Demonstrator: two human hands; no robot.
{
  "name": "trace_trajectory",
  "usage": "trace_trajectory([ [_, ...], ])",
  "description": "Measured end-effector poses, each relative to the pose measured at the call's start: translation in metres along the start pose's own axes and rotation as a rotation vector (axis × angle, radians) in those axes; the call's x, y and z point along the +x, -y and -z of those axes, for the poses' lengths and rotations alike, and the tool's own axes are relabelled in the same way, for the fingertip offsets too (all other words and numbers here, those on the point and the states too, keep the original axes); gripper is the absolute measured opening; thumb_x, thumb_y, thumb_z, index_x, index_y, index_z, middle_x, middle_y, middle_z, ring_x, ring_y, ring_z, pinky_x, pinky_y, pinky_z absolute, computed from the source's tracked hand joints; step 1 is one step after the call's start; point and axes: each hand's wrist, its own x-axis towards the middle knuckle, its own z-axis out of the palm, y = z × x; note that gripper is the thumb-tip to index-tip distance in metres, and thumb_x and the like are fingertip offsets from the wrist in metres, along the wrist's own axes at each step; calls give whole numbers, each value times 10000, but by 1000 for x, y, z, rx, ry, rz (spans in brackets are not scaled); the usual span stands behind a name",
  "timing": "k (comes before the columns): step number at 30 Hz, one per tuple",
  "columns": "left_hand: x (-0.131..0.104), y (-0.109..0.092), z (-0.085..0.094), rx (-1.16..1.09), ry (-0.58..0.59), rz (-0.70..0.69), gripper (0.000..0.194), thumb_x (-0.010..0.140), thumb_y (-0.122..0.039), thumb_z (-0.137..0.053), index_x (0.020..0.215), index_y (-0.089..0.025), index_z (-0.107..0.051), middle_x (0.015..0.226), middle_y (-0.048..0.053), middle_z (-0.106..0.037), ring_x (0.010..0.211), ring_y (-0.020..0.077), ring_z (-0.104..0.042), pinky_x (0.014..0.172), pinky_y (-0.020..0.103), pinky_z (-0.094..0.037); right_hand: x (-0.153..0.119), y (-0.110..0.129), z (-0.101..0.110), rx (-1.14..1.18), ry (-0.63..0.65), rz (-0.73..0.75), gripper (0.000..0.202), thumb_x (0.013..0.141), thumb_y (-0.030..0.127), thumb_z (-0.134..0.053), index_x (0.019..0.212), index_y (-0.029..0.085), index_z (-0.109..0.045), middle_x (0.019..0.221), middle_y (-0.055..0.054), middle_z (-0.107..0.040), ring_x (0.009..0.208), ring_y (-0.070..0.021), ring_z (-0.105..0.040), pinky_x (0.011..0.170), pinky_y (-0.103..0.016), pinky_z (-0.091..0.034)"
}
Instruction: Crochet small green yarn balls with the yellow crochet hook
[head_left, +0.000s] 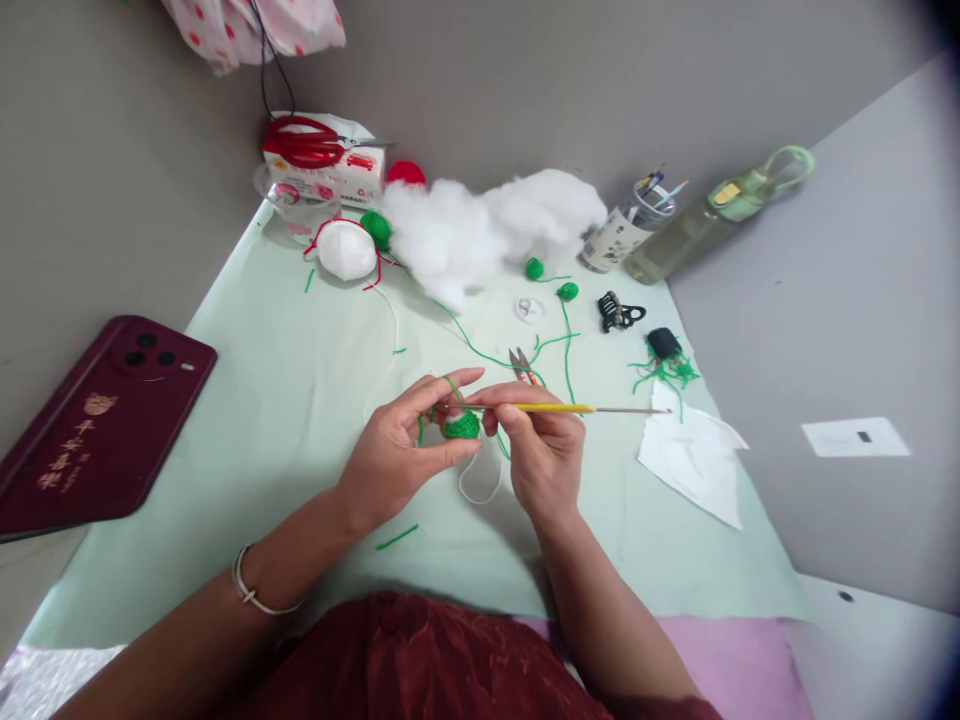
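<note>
A small green crochet piece (pixel 462 426) with a bit of white at its top is pinched between the thumb and fingers of my left hand (pixel 394 440). Green yarn loops over that hand's raised index finger. My right hand (pixel 547 445) grips a crochet hook (pixel 555 408) by its yellow handle, and the hook's thin tip reaches to the piece's upper edge. Exactly how the tip sits in the stitches is too small to make out. A loop of white yarn (pixel 480 500) hangs below the piece. Green yarn (pixel 465 340) trails back toward a green yarn ball (pixel 376 230).
White stuffing (pixel 465 235) lies at the back, near a white yarn ball (pixel 346 249) and red-handled scissors (pixel 307 142). Small snips (pixel 523 365) rest just beyond my hands. Rightward are a hair claw (pixel 619 312), a pen cup (pixel 626 230) and a bottle (pixel 697 220). A phone (pixel 112 420) is at left.
</note>
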Motion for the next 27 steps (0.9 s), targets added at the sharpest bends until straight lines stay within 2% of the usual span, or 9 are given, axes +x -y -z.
trace_trajectory([
  [6, 3, 5, 1, 79, -10, -37, 556, 810, -188, -820, 1346, -316, -749, 1000, -2, -629, 973, 177, -624, 963, 334, -502, 1, -9, 2, 203, 26, -123, 162, 955, 395, -752, 915, 247, -804, 892, -32, -788, 652, -132, -634, 620, -292, -543],
  [12, 3, 4, -3, 60, -13, -4, 585, 828, -215, -816, 1400, -269, -702, 1006, 13, -670, 993, 196, -632, 1018, 378, -492, 5, -10, 6, 213, 50, -213, 204, 933, 433, -770, 892, 233, -784, 803, -15, -756, 614, -128, -612, 628, -289, -551],
  [15, 2, 2, -3, 61, -74, -56, 586, 816, -228, -857, 1381, -278, -712, 974, 7, -662, 968, 193, -621, 996, 364, -493, 7, -8, 7, 264, 87, -249, 207, 907, 447, -794, 885, 242, -789, 839, -15, -766, 643, -127, -633, 659, -291, -566],
  [18, 1, 1, -1, 121, -117, -148, 570, 801, -213, -876, 1346, -300, -732, 950, 1, -662, 935, 188, -614, 951, 342, -501, 9, -7, 7, 300, 128, -296, 236, 835, 433, -864, 984, 258, -810, 863, -11, -768, 674, -131, -653, 668, -289, -572],
  [22, 2, -1, 1, 170, -41, -205, 544, 816, -201, -862, 1337, -293, -732, 931, -4, -674, 902, 181, -622, 931, 331, -519, 13, -5, 8, 347, 158, -358, 279, 819, 405, -871, 1050, 259, -808, 814, 23, -704, 571, -81, -572, 584, -251, -504],
  [24, 2, -1, 2, 165, 1, -198, 533, 830, -221, -855, 1343, -289, -726, 949, -1, -682, 920, 184, -630, 943, 336, -522, 13, -4, 9, 317, 156, -388, 267, 833, 410, -853, 1039, 250, -796, 762, 42, -654, 533, -70, -536, 550, -243, -463],
  [27, 2, -2, 2, 157, -4, -157, 541, 842, -216, -834, 1365, -280, -708, 955, 1, -670, 940, 187, -627, 940, 342, -516, 14, -2, 9, 294, 182, -439, 250, 837, 413, -847, 979, 226, -760, 606, 74, -584, 480, -74, -497, 518, -236, -411],
])
